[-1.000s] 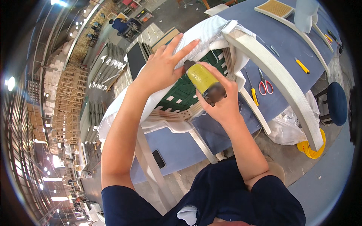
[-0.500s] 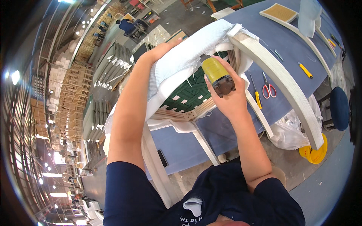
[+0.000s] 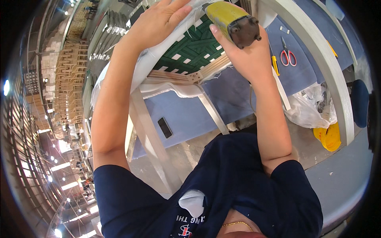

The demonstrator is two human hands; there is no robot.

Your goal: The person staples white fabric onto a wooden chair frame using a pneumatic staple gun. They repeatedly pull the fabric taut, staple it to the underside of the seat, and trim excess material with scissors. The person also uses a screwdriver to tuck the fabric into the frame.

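Note:
My right hand [image 3: 254, 59] is wrapped round a pneumatic staple gun [image 3: 224, 16] with a yellow-green body and a dark bolted end cap. The gun's dark nose is beside the white fabric edge of a chair frame [image 3: 143, 115]. My left hand [image 3: 152, 25] lies on the white fabric [image 3: 145, 59] along the chair's rim, fingers stretched and partly cut off by the top edge. Dark green woven webbing [image 3: 190, 47] spans the frame between the hands. Loose white threads hang from the fabric near the gun.
On the blue-grey table [image 3: 186, 111] are a black phone [image 3: 164, 127], red-handled scissors [image 3: 288, 55] and a yellow-handled tool [image 3: 275, 65]. A curved pale chair leg [image 3: 329, 59] arches at right. Beyond it are a plastic bag [image 3: 309, 107], a yellow bucket [image 3: 331, 137] and a blue stool [image 3: 359, 103].
The view has shifted, so the chair, hands and table appear higher. The staple gun now shows more of its end cap. My left hand still rests on the fabric.

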